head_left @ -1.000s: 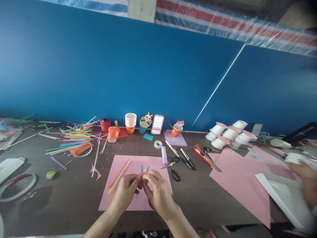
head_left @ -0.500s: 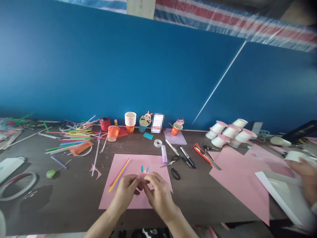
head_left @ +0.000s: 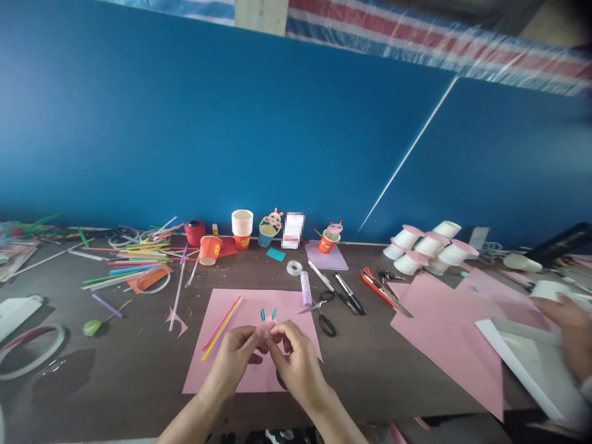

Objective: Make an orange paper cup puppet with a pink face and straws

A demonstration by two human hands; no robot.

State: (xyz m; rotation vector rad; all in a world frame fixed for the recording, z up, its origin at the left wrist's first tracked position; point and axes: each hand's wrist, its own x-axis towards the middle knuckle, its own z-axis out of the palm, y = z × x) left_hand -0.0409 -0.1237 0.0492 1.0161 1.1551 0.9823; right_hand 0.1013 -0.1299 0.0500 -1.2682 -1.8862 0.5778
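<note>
Pink paper piece (head_left: 265, 327), small and apparently rounded, with two narrow blue slips (head_left: 263, 314) at its far edge, is pinched by left hand (head_left: 235, 357) and right hand (head_left: 300, 364) over the near pink rectangular paper sheet (head_left: 287, 302), where light fingertip pressure should prevent creasing.

The left hand (head_left: 235, 356) and the right hand (head_left: 300, 364), both over the pink sheet (head_left: 296, 308), are bare. On its near side, the two forearms (head_left: 340, 418) are also bare, narrowing toward the hands. Below its near edge, black cloth (head_left: 296, 437) with white patches shows, apparently clothing.
</note>
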